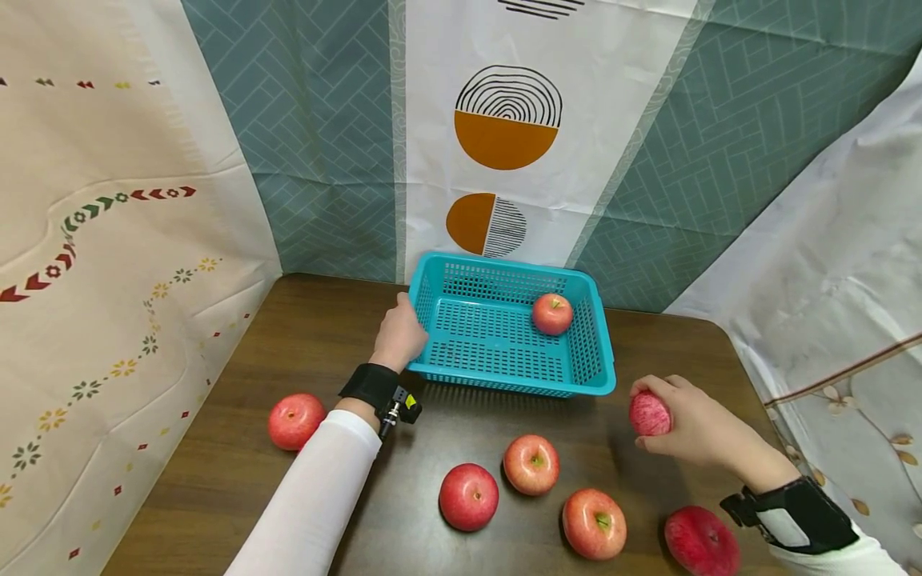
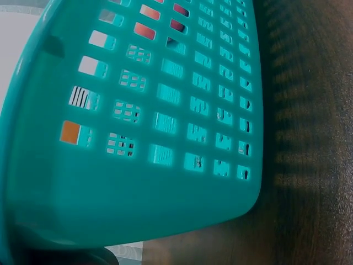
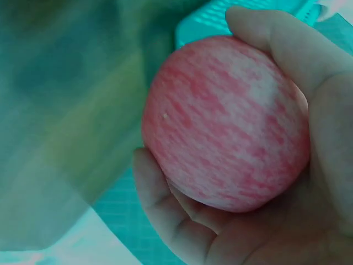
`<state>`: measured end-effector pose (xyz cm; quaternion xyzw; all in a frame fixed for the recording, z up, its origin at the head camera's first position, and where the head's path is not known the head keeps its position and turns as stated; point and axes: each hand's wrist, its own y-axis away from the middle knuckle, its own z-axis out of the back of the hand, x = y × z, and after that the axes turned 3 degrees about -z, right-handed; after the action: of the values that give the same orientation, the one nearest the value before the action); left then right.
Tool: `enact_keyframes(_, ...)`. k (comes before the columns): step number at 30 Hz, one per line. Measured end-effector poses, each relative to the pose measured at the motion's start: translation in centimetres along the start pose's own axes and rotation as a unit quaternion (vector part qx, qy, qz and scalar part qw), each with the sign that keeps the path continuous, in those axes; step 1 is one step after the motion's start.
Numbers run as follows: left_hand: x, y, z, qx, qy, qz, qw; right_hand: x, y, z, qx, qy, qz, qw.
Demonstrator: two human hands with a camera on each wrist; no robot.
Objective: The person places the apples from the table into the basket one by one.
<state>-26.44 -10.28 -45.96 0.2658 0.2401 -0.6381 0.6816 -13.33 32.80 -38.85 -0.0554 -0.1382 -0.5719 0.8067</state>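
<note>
One apple [image 1: 552, 314] sits inside the turquoise basket [image 1: 497, 384], toward its far right corner. The basket rests on the brown wooden surface [image 1: 338, 320], close to the hanging cloth [image 1: 327, 160] behind it. The person's two hands are well apart. The left hand [image 1: 400, 334] holds the basket at its left end; its fingertips are hidden in the head view, and the left wrist view is filled mostly by the perforated wall. The right hand [image 1: 687, 420] is clamped on a streaked apple [image 1: 649, 414], fingers and thumb curled round it, to the right of the basket and apart from it.

Five more apples lie on the surface. A leftmost apple [image 1: 296, 421] is just beside the left sleeve [image 1: 317, 488]. Nearer the person than the basket, a red apple [image 1: 469, 497] and a paler apple [image 1: 531, 465] lie near each other, with a yellowish-red apple [image 1: 594, 524] to their right. A dark red apple [image 1: 702, 541] lies farthest right, near the black strap [image 1: 803, 516] on the right wrist.
</note>
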Motion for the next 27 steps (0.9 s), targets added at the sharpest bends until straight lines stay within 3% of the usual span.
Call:
enact_keyframes(11, -0.2, 0.3, 0.0, 0.001, 0.008, 0.002, 1.0, 1.8, -3.2, 2.6, -0.082, 0.011, 0.018, 0.9964)
enact_keyframes(22, -0.2, 0.3, 0.1, -0.002, 0.009, -0.004, 0.9999, 4.1, -7.3, 2.0, -0.082, -0.023, 0.035, 0.9958)
enact_keyframes(27, -0.3, 0.4, 0.1, 0.0, 0.008, 0.001, 1.0, 4.7, -9.0, 1.0, -0.064, -0.019, 0.05, 0.9965)
